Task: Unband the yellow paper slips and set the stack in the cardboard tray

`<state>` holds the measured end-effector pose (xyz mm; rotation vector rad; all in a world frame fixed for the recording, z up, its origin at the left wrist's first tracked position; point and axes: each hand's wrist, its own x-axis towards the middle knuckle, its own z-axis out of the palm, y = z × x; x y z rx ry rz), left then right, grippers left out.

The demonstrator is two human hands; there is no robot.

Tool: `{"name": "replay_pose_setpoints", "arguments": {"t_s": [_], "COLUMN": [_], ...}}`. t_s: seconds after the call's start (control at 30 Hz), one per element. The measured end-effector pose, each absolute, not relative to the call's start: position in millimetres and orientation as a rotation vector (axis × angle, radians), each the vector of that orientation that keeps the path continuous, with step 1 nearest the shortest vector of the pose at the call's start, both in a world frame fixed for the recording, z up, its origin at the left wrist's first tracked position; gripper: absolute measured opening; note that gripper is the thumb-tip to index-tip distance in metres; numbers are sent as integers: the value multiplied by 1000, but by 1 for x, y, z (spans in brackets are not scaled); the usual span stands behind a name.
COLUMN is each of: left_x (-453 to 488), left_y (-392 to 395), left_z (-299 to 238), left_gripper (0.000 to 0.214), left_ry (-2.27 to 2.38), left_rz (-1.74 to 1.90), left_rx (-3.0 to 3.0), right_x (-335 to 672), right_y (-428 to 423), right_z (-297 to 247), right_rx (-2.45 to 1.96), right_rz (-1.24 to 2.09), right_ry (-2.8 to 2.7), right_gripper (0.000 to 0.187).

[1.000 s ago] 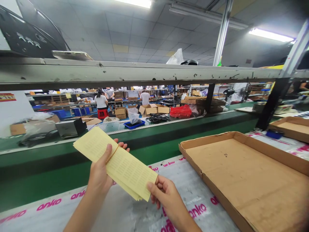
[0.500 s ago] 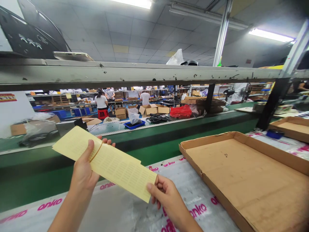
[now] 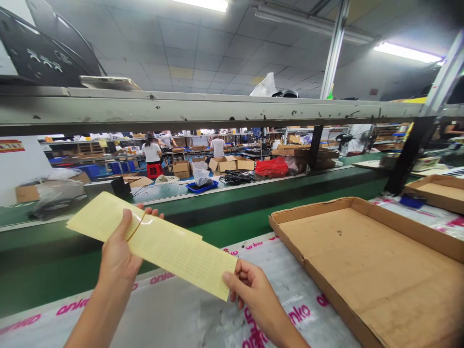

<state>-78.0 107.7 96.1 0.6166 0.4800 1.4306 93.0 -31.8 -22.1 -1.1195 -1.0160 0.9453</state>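
Observation:
My left hand (image 3: 118, 251) grips a bundle of pale yellow printed sheets (image 3: 97, 220) bound by a rubber band (image 3: 136, 226), thumb on top and fingertips showing behind. My right hand (image 3: 250, 290) pinches the lower right corner of one yellow sheet (image 3: 188, 263) that is drawn partly out of the bundle to the right. Both hands hover above a plastic-covered surface (image 3: 188, 319) printed with pink "anko" lettering.
A large shallow cardboard tray (image 3: 366, 261) lies at the right, a second one (image 3: 438, 191) behind it. A green conveyor (image 3: 232, 203) runs across ahead under a grey metal shelf (image 3: 181, 111). Beyond stand boxes, a red bag (image 3: 271, 167) and people at work.
My left hand has carried the bundle left and a little lower, while my right hand stayed holding one sheet's corner, so that sheet has slid further out of the bundle.

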Motion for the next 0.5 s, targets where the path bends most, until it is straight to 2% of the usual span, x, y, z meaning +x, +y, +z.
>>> {"name": "replay_pose_setpoints", "arguments": {"t_s": [0.3, 0.5], "left_x": [-88, -118], "left_y": [118, 154], "left_z": [93, 93], "left_gripper": [12, 22], "left_ry": [495, 545], "left_rz": [1429, 1706], "left_rx": [598, 525], "right_x": [96, 117], "right_y": [-31, -31], "right_z": [-17, -9], "right_rx": [-1195, -1213], "right_rz": [871, 784], "right_ry": [-953, -843], "right_gripper": [53, 60]}}
